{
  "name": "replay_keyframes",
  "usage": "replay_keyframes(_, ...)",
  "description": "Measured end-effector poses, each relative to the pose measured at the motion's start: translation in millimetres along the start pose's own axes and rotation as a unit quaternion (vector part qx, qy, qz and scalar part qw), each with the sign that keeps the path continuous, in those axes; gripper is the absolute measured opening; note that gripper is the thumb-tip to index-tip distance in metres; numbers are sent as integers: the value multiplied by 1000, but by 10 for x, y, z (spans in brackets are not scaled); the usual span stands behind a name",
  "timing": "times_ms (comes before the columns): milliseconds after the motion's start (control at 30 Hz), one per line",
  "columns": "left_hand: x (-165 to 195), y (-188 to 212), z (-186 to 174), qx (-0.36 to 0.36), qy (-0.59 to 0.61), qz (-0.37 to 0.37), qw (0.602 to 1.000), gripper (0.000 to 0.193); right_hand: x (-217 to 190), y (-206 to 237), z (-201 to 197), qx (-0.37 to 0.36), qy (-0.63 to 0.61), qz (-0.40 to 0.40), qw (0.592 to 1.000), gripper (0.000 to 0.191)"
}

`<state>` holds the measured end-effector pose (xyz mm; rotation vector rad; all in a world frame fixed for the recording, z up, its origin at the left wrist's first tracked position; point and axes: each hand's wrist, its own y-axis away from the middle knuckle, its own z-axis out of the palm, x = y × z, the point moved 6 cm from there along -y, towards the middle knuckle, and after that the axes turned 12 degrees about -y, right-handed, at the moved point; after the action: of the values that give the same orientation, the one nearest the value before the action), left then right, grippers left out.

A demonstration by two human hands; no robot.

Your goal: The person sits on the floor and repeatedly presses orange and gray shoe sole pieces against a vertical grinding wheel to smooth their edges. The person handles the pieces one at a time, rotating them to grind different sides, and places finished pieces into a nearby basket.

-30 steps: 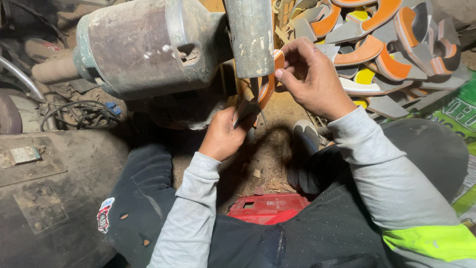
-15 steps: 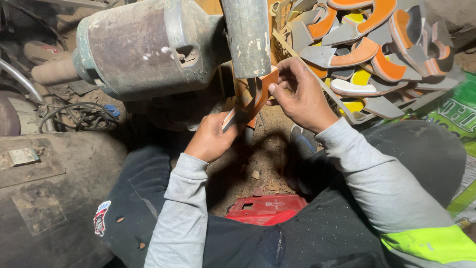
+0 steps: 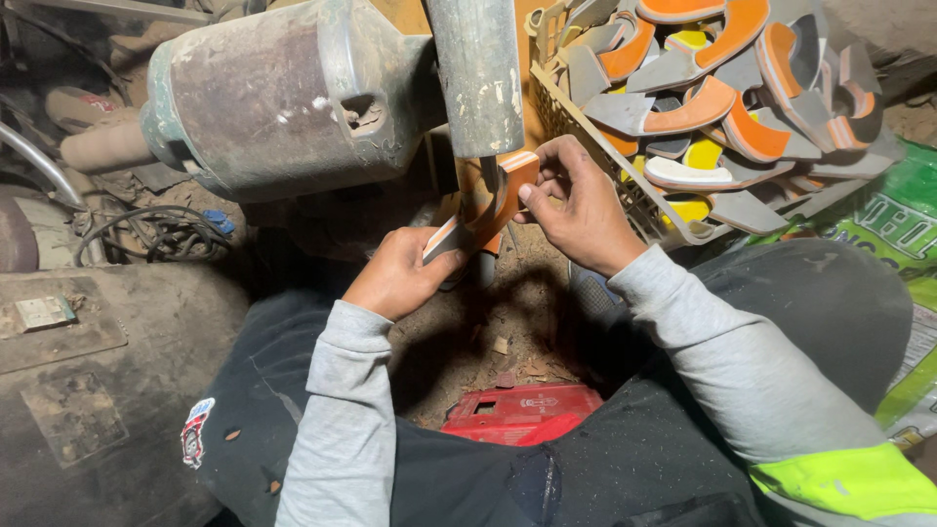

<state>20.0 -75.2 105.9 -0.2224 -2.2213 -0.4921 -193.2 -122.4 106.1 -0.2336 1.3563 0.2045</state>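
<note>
Nearest the camera, dark trousers and grey knit sleeves were seen, with a strip of yellow-green reflective fabric at the lower right. Between the knees, on the dusty dirt floor (image 3: pixel 508 332), a flat red plastic case (image 3: pixel 522 412) with a moulded rectangular recess was lying among small chips of debris. A small round patch in red, white and blue was stitched on the left trouser leg.

Above the case, a curved, U-shaped sole piece (image 3: pixel 488 210), orange on its edge and grey on its face, was held up between both hands. The left hand (image 3: pixel 398 275) was closed on its lower end, the thumb pressed on the grey face. The right hand (image 3: pixel 576 200) was pinched on its upper end, the fingertips together on the orange edge. The upper end was touching the bottom of a dull grey metal column (image 3: pixel 478 73), scuffed and dusty.

Beside the column, a rounded metal motor housing (image 3: pixel 264 93), coated in grime, was mounted. To the right, a beige lattice plastic basket (image 3: pixel 595 156) was filled with similar curved pieces in orange, grey and yellow. A green printed sack (image 3: pixel 893 210) was lying at the right edge.
</note>
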Motion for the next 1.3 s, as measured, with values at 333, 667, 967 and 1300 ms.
replay_keyframes(333, -93, 10, -20, -42, -12, -22, 999, 19, 154, 71, -31, 7, 47, 23, 999, 25)
replay_keyframes(667, 224, 193, 107, 159, -348, -9, 924, 52, 468, -31, -227, -106, 116, 124, 980, 27)
replay_keyframes(967, 257, 175, 293, 209, -276, 40, 937, 53, -8, -103, -315, -101, 156, 73, 980, 31)
replay_keyframes(1300, 201, -115, 375, 143, 114, 88, 979, 27, -386, -212, -274, -66, 37, -8, 997, 32)
